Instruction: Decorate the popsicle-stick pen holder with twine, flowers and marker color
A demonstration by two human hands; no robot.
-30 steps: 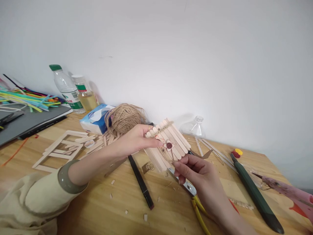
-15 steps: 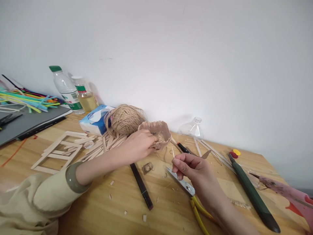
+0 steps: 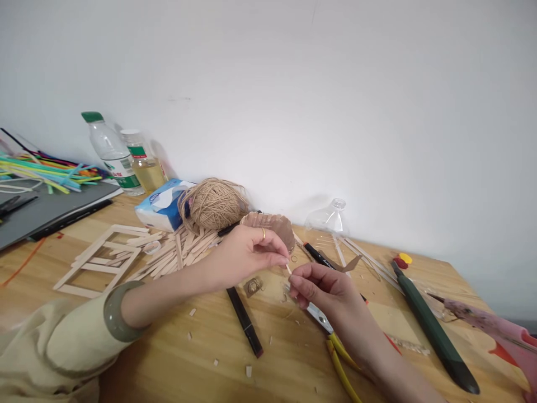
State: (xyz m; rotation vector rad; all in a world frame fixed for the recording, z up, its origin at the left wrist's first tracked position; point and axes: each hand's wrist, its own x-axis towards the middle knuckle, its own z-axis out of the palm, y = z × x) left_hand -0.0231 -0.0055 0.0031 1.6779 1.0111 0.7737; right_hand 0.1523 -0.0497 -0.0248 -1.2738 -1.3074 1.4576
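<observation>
Pinching of a thin wooden sliver: the left hand grasps its upper end, the right hand its lower, above the counter. Light, even fingertip pressure with steady wrists would best protect so slight a piece from snapping. Yellow-handled scissors lie beneath the right hand; a brown scalloped container sits beyond the left, near the counter's far edge.

Two hands, one held sliver, two capped bottles, one twine ball.
</observation>
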